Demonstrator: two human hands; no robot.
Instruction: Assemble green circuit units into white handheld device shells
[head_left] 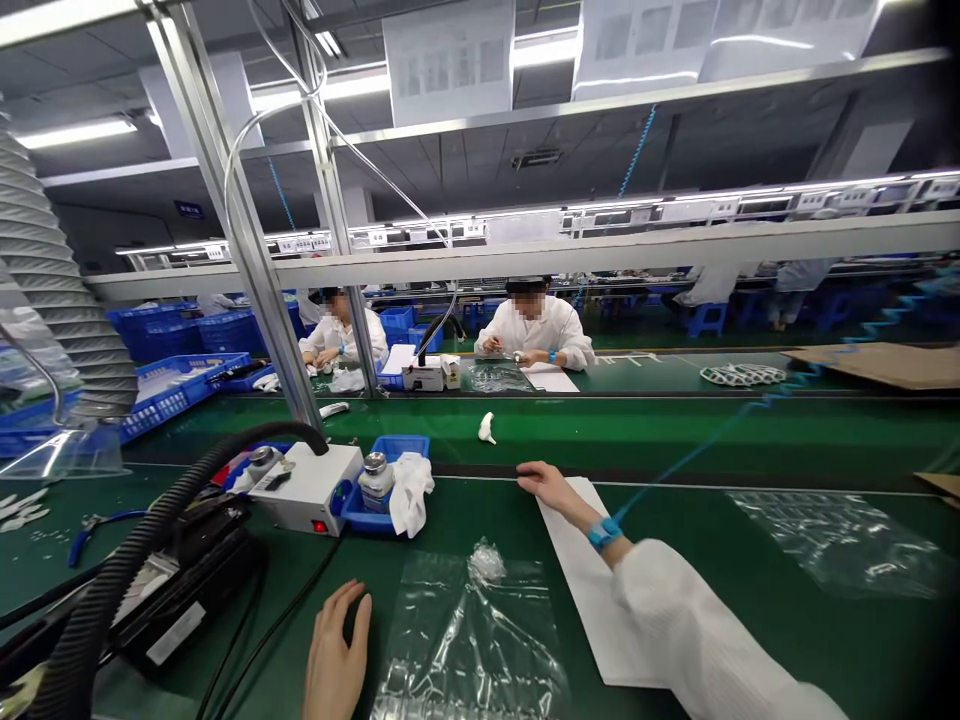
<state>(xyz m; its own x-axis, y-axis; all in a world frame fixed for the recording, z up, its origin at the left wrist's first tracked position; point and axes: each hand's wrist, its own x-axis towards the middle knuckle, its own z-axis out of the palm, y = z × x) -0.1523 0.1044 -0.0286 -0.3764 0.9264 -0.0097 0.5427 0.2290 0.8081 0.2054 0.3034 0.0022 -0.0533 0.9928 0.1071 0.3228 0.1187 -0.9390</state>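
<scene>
My left hand [337, 650] is low in the picture, left of a clear plastic bag [480, 630] lying on the green mat. Its thumb and fingers curl round a small dark thing [350, 618], mostly hidden. My right hand [551, 486] reaches forward to the belt's near edge, fingers stretched out and nothing visible in them. Under that forearm lies a white sheet [592, 600]. A blue wrist strap [604, 534] with a coiled cord circles the right wrist. Beyond the fingertips, a curved white plastic part [487, 428] rests on the green belt [637, 430].
A white box with a red switch [307, 488] and a blue tray [405, 445] holding a bottle [376, 482] and tissue [411, 495] stand left. A black hose [150, 510] arches there. Bubble film [840, 540] lies right. Two co-workers sit across the belt.
</scene>
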